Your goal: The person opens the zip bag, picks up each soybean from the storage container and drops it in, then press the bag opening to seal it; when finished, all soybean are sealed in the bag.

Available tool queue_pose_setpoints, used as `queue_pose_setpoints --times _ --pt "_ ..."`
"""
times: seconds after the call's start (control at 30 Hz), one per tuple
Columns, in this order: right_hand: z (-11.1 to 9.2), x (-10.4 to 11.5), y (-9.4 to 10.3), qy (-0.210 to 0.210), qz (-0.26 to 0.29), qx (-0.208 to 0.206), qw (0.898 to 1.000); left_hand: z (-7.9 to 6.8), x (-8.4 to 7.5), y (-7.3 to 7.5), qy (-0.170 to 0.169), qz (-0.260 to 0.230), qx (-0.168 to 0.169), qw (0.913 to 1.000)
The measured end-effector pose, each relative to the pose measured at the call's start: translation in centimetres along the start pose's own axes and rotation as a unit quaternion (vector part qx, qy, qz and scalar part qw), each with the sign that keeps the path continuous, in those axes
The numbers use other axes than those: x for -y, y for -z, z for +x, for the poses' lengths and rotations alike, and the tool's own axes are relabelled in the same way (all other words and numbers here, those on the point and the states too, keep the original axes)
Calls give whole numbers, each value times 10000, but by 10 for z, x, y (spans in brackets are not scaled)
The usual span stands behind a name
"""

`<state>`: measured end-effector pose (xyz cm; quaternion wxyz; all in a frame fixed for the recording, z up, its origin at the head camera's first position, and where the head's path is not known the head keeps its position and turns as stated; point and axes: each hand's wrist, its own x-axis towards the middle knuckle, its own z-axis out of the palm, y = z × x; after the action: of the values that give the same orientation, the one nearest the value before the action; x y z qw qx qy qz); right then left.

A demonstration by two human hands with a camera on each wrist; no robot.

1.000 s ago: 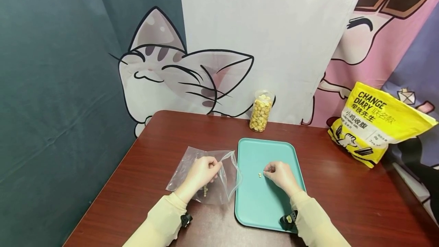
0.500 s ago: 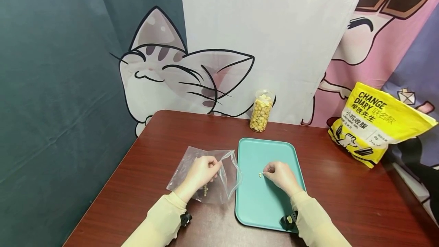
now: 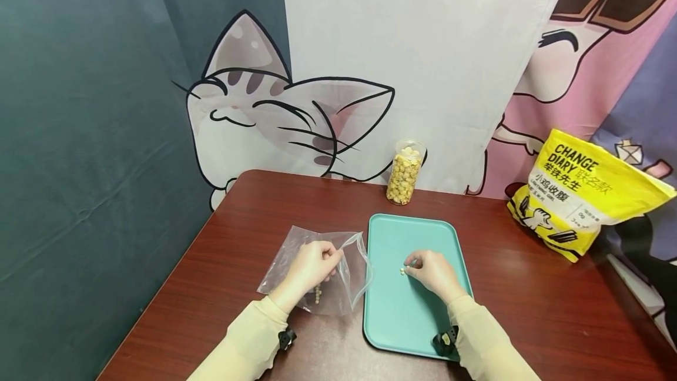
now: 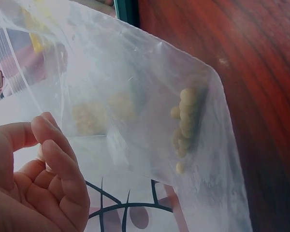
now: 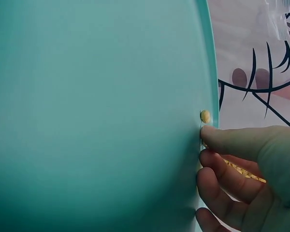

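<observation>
My left hand (image 3: 316, 260) pinches the edge of a clear zip-lock bag (image 3: 346, 287) near its mouth. Several pale yellow soybeans (image 4: 186, 116) lie clustered in the bag's lower part. Over the teal tray (image 3: 388, 316), my right hand (image 3: 435, 272) has thumb and forefinger drawn together on a soybean, mostly hidden by the thumb. Beside those fingertips, loose soybeans (image 3: 402, 271) lie on the tray; the right wrist view shows one soybean (image 5: 205, 116) just past the thumb. The bag's mouth overlaps the tray's left rim in the head view.
A clear jar (image 3: 405, 175) of yellow popcorn-like pieces stands at the table's back edge. The large yellow snack bag (image 3: 582, 193) leans at the right. A cartoon-printed cloth (image 3: 338, 16) hangs behind the reddish-brown table (image 3: 211, 275).
My right fingertips have shifted slightly on the tray beside the soybeans. The left hand keeps its hold on the zip-lock bag in the same place.
</observation>
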<state>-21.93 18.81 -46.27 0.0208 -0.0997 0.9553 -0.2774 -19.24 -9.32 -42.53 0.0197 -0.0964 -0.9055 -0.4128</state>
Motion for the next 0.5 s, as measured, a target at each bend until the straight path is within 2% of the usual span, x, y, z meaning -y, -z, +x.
queue_pose_setpoints --times 0.3,0.5 --pt "-2 -1 -1 -77 73 -113 9999 1 1 -1 -16 -19 34 10000" --pt "-4 9 0 207 55 -396 9990 0 -1 -1 -18 -86 40 10000"
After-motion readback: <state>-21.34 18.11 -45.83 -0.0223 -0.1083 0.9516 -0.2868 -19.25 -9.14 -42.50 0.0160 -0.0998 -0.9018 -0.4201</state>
